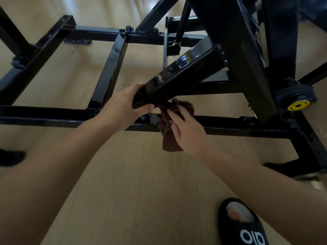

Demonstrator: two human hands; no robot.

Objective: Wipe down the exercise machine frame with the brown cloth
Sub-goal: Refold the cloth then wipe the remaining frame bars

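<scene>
A glossy black exercise machine frame (pixel 113 61) spreads across the wooden floor. One thick slanted arm (pixel 178 76) of it juts toward me. My left hand (pixel 123 105) grips the free end of that arm, thumb underneath and fingers over the top. My right hand (pixel 187 131) holds the brown cloth (pixel 169 131) bunched up against the underside of the arm near its end. Part of the cloth hangs down below the hand in front of the low front rail (pixel 53 114).
A yellow disc hub (pixel 298 105) sits on the frame at right. Black upright beams (pixel 247 50) rise at upper right. My foot in a black slipper (pixel 242 225) stands on the floor at bottom right; a dark shape (pixel 10 157) lies at the left edge.
</scene>
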